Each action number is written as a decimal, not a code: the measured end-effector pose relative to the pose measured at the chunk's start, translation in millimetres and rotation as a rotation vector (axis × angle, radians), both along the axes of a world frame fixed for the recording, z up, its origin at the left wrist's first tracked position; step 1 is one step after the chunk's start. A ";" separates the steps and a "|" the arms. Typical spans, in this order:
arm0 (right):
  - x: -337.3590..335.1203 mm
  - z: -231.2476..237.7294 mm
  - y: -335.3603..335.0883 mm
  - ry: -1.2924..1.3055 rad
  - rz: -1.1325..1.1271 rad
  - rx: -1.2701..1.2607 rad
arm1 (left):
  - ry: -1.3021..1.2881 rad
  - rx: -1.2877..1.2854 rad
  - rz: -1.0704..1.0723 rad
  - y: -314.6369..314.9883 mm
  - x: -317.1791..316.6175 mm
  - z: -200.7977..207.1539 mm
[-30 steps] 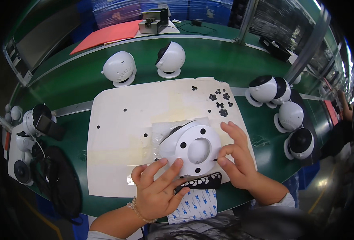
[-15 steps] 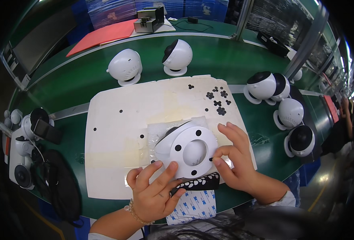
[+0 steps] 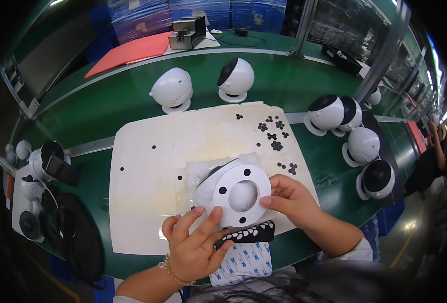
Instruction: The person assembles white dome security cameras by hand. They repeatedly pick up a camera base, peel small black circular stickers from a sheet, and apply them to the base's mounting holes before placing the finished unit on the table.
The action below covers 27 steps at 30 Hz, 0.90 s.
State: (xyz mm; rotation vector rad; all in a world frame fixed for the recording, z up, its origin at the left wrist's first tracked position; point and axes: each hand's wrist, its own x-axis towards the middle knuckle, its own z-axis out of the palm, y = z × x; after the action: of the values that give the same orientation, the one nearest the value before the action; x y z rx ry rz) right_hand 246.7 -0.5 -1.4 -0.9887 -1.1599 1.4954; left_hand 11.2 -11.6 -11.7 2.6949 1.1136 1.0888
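A white ball-shaped camera (image 3: 209,189) lies tipped over on a foam sheet (image 3: 195,171), its ring-shaped base (image 3: 232,214) facing up. Three round black pads show on the ring. My right hand (image 3: 295,202) grips the ring's right rim, thumb on top and fingers curled behind; the spot under the thumb is hidden. My left hand (image 3: 190,247) rests a fingertip on the ring's lower left edge. Between its thumb and index finger is the left end of a black pad strip (image 3: 251,231) with white dot-shaped gaps. A printed white-and-blue backing sheet (image 3: 241,262) hangs below.
Clusters of black pads (image 3: 276,145) and several single ones lie on the cream board (image 3: 142,202). White cameras stand behind (image 3: 175,91) and to the right (image 3: 363,144). At left are more cameras (image 3: 30,222) and a black bag (image 3: 79,237). A metal frame (image 3: 304,30) borders the bench.
My right hand's fingers have come down from spread to curled around the ring's rim, with the thumb now over the right-hand pad. Pads on the board beyond that hand are uncovered.
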 end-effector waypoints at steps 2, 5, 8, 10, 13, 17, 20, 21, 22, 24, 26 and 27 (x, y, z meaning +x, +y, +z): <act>2.3 2.1 8.6 -0.041 -0.006 0.072 | 0.003 0.021 -0.026 -0.2 -0.8 -2.0; 29.1 -1.2 37.9 0.025 -0.143 0.109 | -0.035 0.015 -0.052 0.4 0.1 4.0; 41.2 17.6 78.3 -0.172 -0.364 0.214 | -0.060 -0.035 -0.141 6.2 -2.7 4.4; 57.0 1.6 117.2 -0.595 -0.514 0.387 | -0.088 -0.072 -0.222 10.2 -1.2 2.1; 83.5 -28.8 171.1 -1.683 -0.674 0.855 | -0.120 -0.105 -0.280 13.0 0.3 4.5; 133.8 -54.8 204.7 -1.881 -0.682 0.591 | -0.159 -0.192 -0.325 13.7 4.1 -2.8; 121.1 -59.9 215.2 -1.842 -0.552 0.338 | -0.178 -0.265 -0.339 13.0 1.5 -5.1; 100.3 -56.2 216.3 -1.777 -0.465 0.391 | -0.178 -0.293 -0.335 12.0 -1.1 -5.7; 80.4 -48.4 217.6 -1.714 -0.387 0.447 | -0.184 -0.321 -0.337 11.5 -2.0 -6.3; 54.9 -56.5 228.0 -1.628 -0.426 0.618 | -0.196 -0.380 -0.348 9.6 -2.9 -7.8; 50.2 -82.2 239.9 -1.575 -0.682 0.834 | -0.172 -0.410 -0.388 12.5 -0.6 -8.4; 46.4 -74.6 242.6 -1.600 -0.643 0.757 | -0.161 -0.423 -0.392 13.8 -1.3 -8.2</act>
State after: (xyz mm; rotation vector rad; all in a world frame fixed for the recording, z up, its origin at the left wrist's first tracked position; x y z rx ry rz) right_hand 293.1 242.1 -76.0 -1.7207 -1.8948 -0.5564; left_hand 9.9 2.2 -19.9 2.3089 0.6574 0.8692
